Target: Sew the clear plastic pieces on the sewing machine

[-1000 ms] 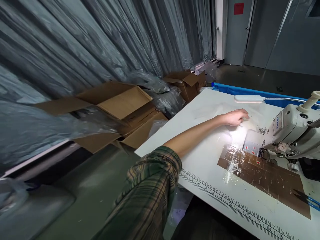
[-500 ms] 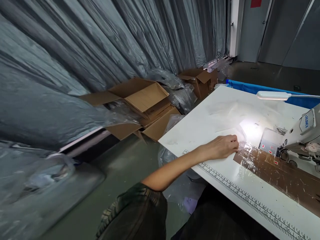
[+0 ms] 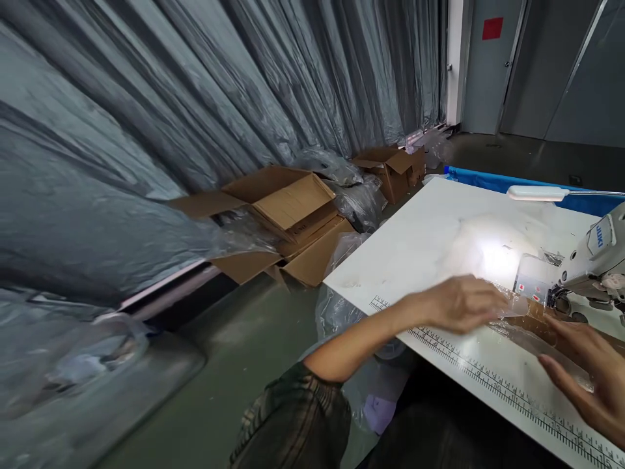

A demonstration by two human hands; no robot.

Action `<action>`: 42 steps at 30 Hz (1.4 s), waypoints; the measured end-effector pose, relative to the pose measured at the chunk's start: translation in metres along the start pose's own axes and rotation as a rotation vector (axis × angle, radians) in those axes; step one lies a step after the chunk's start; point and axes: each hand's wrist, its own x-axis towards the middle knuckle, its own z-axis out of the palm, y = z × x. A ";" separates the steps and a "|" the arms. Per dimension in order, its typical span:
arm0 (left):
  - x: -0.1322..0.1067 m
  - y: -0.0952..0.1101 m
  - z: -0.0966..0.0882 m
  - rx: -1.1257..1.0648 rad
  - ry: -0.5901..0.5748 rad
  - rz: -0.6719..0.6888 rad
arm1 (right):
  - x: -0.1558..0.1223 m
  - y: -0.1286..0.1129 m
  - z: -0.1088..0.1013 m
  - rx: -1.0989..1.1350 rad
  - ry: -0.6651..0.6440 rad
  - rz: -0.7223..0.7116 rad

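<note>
My left hand (image 3: 461, 304) reaches over the white table and is smeared by motion. Its fingertips are at the left end of a clear plastic sheet (image 3: 518, 303), but whether they grip it does not show. My right hand (image 3: 588, 368) has come in at the right edge, thumb and fingers apart, over the plastic. Under the sheet lies a brown strip (image 3: 536, 326), partly covered by the right hand. Just beyond the strip stands a JUKI sewing machine (image 3: 599, 238), its presser area close to the material.
A lamp (image 3: 537, 193) hangs over the white table (image 3: 405, 241), which has a printed ruler (image 3: 454, 358) along its near edge. Open cardboard boxes (image 3: 293, 202) and plastic bags (image 3: 359, 198) lie on the floor beside grey curtains (image 3: 273, 78). A blue cloth (image 3: 481, 177) is behind the table.
My right hand has come into view over the material. My left hand has moved right, and the left end of the plastic and brown strip has shifted right. The view has tilted slightly.
</note>
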 end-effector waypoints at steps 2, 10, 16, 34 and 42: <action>0.005 -0.023 -0.017 0.154 -0.037 -0.129 | 0.000 -0.005 0.013 -0.087 0.019 -0.095; 0.011 -0.065 -0.022 0.425 0.199 -0.559 | 0.001 -0.005 0.016 -0.162 0.012 0.076; 0.014 -0.019 0.004 0.016 0.184 -0.274 | 0.005 -0.013 0.007 0.057 0.046 0.227; 0.025 0.000 0.025 -1.078 0.353 -0.577 | -0.061 0.045 -0.058 -0.245 -0.032 0.225; 0.023 0.001 0.028 -1.089 0.277 -0.463 | -0.066 0.046 -0.053 -0.311 -0.007 0.163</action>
